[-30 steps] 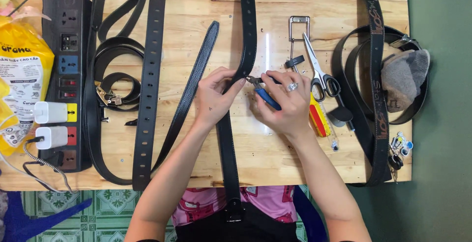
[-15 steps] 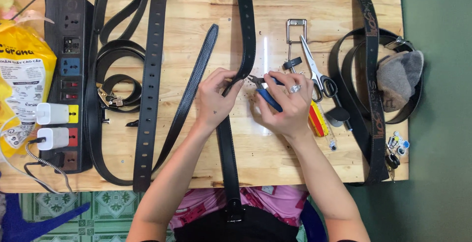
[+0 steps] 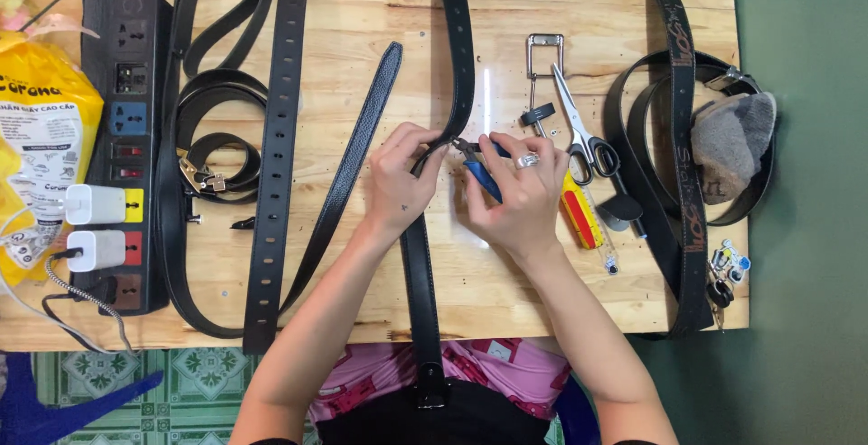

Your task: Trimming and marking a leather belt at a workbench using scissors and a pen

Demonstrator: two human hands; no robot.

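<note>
the black belt (image 3: 425, 255) runs down the middle of the wooden table (image 3: 380, 20), from the far edge, past both hands, and off the near edge toward the person's lap. at mid-table it kinks, and that kink sits directly between the two hands.

left hand (image 3: 398, 183): fingers narrow, pinched on the belt's edge at the kink, thumb and fingertips touching the strap. the strap passes under the fingertips and emerges below the palm.

right hand (image 3: 520, 196): fingers curled and closed around the blue-handled pliers (image 3: 479, 169). a ring shows on one finger. the tool's tip points left and meets the belt just beside the left fingertips; whether the tip grips the strap cannot be told.

surroundings: just right of the right hand lie a red and yellow tool (image 3: 579, 214), scissors (image 3: 579, 133) and a metal buckle frame (image 3: 545, 52). further right, coiled belts (image 3: 674, 137) with a grey cloth (image 3: 732, 146) resting on them. left of the left hand, a loose narrow strap (image 3: 348, 169), a perforated strap (image 3: 276, 156), more coiled belts (image 3: 212, 137), and a power strip (image 3: 127, 146) with two white chargers plugged in. a yellow bag (image 3: 41, 128) lies at the far left edge.
</note>
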